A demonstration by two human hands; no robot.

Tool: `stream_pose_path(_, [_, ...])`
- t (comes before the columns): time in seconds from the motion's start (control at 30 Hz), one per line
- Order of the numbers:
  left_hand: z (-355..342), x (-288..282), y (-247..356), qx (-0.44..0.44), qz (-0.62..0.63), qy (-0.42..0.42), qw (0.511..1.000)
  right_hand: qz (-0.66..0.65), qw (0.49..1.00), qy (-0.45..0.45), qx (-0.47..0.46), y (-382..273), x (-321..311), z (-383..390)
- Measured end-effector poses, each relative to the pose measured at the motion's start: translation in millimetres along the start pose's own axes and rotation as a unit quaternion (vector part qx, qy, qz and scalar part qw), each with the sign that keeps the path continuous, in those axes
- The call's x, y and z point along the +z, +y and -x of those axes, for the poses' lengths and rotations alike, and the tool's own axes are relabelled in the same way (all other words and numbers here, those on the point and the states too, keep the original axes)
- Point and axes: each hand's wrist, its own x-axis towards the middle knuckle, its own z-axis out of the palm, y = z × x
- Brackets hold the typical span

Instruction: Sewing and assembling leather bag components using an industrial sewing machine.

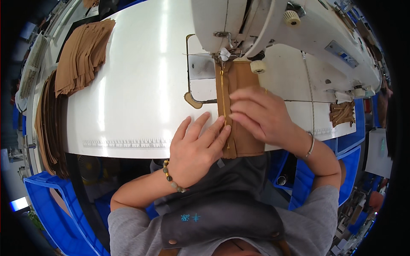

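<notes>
A brown fabric panel [250,143] lies lengthwise on the white sewing machine table, its far end under the needle area of the sewing machine [218,47]. Along its left side runs a gold-toothed zipper [223,96] with brown tape. My left hand [194,145] rests flat with fingers spread, its index fingertip and thumb touching the zipper near the panel's near end. Over the panel, my right hand [265,115] is slightly blurred; its thumb and index fingertips are apart beside the zipper, and nothing shows between them. Its other fingers are partly hidden.
A fanned stack of brown pieces [83,55] lies at the table's far left, with more layered pieces [51,128] hanging over the left edge. Small brown zipper pieces [342,113] sit at the right. Blue crates [55,187] stand below the table.
</notes>
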Motion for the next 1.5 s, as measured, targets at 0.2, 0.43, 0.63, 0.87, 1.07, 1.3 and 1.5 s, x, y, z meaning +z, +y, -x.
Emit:
stream_pose_path(0.2, [-0.2,-4.9,-3.0,-0.003,-0.002,-0.009,1.0,0.086,0.995,-0.035,0.029,37.0,25.4,-13.3])
stream_pose_path(0.43, [1.0,-7.3,-5.5,0.0,0.008,-0.031,0.999,0.092,0.995,-0.042,0.01,32.6,27.3,-10.3])
stream_pose_path(0.63, [8.9,-1.4,-5.2,0.022,0.016,-0.01,1.0,0.079,0.994,-0.069,0.026,30.5,24.0,-7.9])
stream_pose_path(0.87, [36.2,16.7,4.1,0.039,0.012,0.042,0.998,0.071,0.995,-0.073,0.023,30.3,20.4,-5.4])
stream_pose_path(1.07, [80.5,-10.6,-31.9,-0.01,-0.082,0.094,0.992,0.082,0.99,-0.115,0.02,24.1,14.2,-9.8])
stream_pose_path(1.3, [145.8,-169.8,-244.6,-0.284,-0.425,0.184,0.839,0.119,0.986,-0.112,0.027,24.3,15.6,-11.7])
stream_pose_path(1.5, [196.8,-239.5,-320.1,-0.584,-0.348,0.04,0.732,0.13,0.985,-0.11,0.027,26.1,16.1,-8.8])
